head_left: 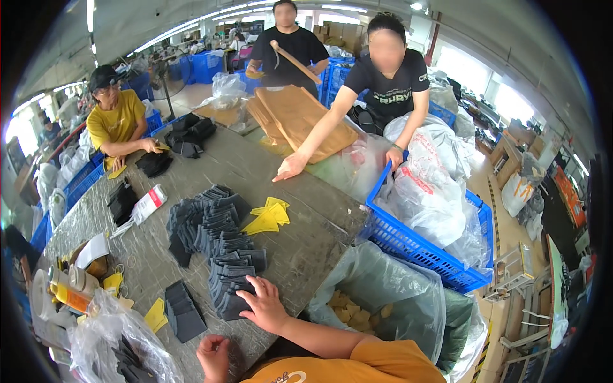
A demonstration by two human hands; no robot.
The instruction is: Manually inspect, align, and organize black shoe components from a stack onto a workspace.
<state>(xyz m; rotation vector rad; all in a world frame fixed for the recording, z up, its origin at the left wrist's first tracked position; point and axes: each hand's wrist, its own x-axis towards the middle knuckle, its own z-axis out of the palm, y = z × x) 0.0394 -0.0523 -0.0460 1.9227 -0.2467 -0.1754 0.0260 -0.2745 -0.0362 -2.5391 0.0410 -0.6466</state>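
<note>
My right hand [267, 307] rests its spread fingers on the near end of a long row of overlapping dark grey fabric pieces [223, 255]. Close to the table's near edge, my left hand [214, 356] is curled into a loose fist, and nothing shows in it. A small separate stack of dark grey fabric pieces [184, 311] lies just beyond that fist, with a yellow piece [156, 315] at its left side. More yellow pieces [268, 216] lie right of the row's far part.
Across the dark table [306, 255], a person's hand [291, 167] points down at it. A blue crate [421, 249] with plastic bags stands right, above a lined bin [383, 274]. Brown sheets [300, 121] lie at the back. Bottles [70, 293] and a plastic bag [121, 338] stand left.
</note>
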